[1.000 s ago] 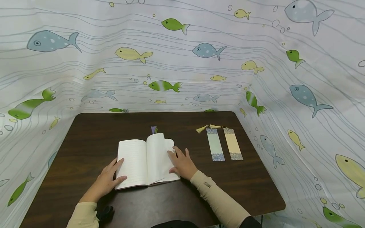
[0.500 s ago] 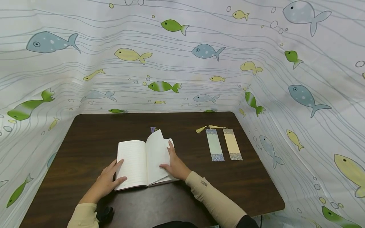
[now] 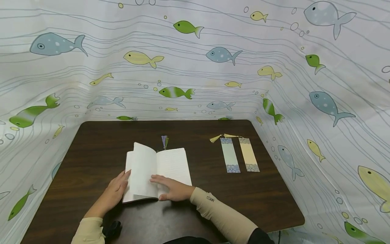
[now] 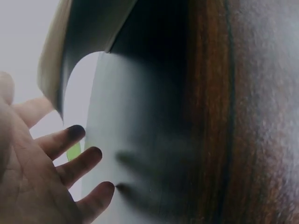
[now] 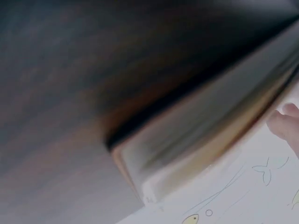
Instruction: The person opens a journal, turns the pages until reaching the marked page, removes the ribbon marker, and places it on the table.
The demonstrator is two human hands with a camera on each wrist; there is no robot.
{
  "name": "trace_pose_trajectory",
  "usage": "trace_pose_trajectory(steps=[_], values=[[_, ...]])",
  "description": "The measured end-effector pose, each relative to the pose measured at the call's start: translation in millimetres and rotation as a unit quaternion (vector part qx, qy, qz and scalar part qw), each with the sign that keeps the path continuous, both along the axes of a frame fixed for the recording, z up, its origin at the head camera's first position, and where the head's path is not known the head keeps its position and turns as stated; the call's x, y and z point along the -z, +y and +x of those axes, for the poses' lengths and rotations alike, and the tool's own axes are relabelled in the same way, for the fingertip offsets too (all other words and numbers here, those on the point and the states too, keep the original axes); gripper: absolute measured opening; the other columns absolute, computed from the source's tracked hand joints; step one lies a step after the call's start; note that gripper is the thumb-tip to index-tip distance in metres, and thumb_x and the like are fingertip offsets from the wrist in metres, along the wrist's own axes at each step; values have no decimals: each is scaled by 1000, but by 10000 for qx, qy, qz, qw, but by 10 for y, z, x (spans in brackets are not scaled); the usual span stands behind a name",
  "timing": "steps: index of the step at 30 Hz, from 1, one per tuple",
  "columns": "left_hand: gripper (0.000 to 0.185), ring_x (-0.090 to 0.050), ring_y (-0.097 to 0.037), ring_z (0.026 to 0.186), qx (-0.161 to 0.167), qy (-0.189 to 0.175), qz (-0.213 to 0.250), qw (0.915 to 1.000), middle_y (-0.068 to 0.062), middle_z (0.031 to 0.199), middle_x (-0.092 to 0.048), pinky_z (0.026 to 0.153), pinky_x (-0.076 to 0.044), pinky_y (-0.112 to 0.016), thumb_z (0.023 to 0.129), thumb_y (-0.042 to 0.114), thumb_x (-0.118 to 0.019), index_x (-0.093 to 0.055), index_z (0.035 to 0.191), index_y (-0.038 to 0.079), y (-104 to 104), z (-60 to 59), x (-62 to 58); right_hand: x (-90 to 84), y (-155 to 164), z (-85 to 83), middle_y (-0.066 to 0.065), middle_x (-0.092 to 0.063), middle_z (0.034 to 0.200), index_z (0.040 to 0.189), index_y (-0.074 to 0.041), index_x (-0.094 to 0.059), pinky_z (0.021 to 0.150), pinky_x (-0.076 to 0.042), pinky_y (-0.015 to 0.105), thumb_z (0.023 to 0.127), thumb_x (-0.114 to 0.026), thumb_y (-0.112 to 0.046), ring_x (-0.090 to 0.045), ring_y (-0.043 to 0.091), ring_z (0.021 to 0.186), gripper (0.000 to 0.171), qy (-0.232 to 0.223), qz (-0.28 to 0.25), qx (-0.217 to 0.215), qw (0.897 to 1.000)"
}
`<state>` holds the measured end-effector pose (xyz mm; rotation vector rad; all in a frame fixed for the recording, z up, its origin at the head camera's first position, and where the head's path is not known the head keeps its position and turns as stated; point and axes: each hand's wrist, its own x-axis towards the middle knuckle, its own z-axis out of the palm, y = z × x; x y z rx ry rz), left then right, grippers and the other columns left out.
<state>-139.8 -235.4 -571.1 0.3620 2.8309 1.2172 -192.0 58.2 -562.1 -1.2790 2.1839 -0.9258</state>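
White lined pages face us: the open notebook (image 3: 156, 173) lies flat near the middle of the dark wooden table (image 3: 91, 149), with one leaf standing partly raised over its left half. Our left hand (image 3: 114, 193) rests at the notebook's lower left edge, fingers (image 4: 70, 140) straight and relaxed against the paper, gripping nothing. Our right hand (image 3: 172, 189) lies flat across the lower middle of the pages, fingers stretched leftward and pressing on the sheet, not curled round it. A purple and green tassel (image 3: 165, 141) pokes out just beyond the notebook's top edge. Well to the right lie two bookmarks side by side, a pale green one (image 3: 230, 155) and a yellow one (image 3: 248, 154). Fish-printed cloth (image 3: 195, 57) surrounds the table.
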Motion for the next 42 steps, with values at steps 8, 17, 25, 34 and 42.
trace_pose_trajectory(steps=[8,17,25,34,42], values=[[63,-18,-68,136,7,-325,338,9989,-47,152,-21,103,-20,-79,112,29,-34,-27,147,-23,-3,-11,-47,78,-62,47,0,-18,169,156,-16,-42,122,-19,52,105,-56,-37,-13,17,155,57,515,765,28,9957],[80,-27,-63,138,62,-413,-101,9991,-45,153,-24,106,-28,-73,103,27,-61,-18,153,-18,-8,-46,20,37,-32,25,4,-25,167,156,-10,-39,122,-21,34,106,-55,-31,-21,20,154,57,625,869,270,9939],[68,-29,-64,135,126,-155,-457,9988,-40,154,-28,100,-29,-79,100,19,-65,-32,155,-4,-19,-26,70,78,149,-65,11,-27,166,157,-9,-38,121,-27,42,100,-67,-29,-24,24,153,66,1471,1852,734,9688],[62,-23,-65,135,201,-42,-755,9969,-36,158,-21,92,-28,-85,99,28,-68,-45,152,6,-35,-6,48,108,483,-244,8,-18,169,160,-15,-33,117,-27,60,87,-79,-41,-18,24,155,89,1225,2463,1503,9496],[86,-20,-63,137,262,-218,-777,9964,-33,161,-18,91,-27,-86,85,41,-78,-41,155,6,-45,-18,41,69,731,-307,8,-17,169,161,-13,-29,115,-22,68,79,-84,-41,-18,32,155,103,1075,2424,1726,9486]])
